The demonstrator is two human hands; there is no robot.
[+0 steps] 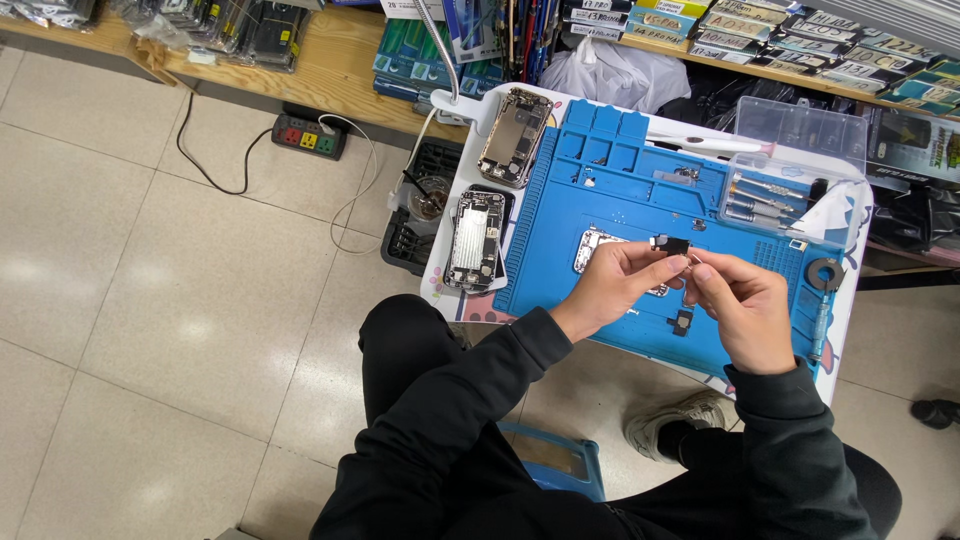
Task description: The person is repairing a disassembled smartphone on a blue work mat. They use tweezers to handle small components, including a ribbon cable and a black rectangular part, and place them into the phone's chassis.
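Observation:
My left hand (612,286) pinches a small black phone part (670,244) between thumb and fingers, above the blue work mat (600,190). My right hand (745,305) is closed beside it, its fingertips touching the same part from the right. Under my hands lies an opened phone body (590,248), mostly hidden. Another small black part (682,321) rests on the mat just below my hands.
Two opened phones (514,137) (476,240) lie at the small table's left side. A clear plastic box (790,165) with screwdrivers stands at the right, a tape roll (825,274) beyond it. A power strip (309,137) sits on the tiled floor. Shelves of packages run along the back.

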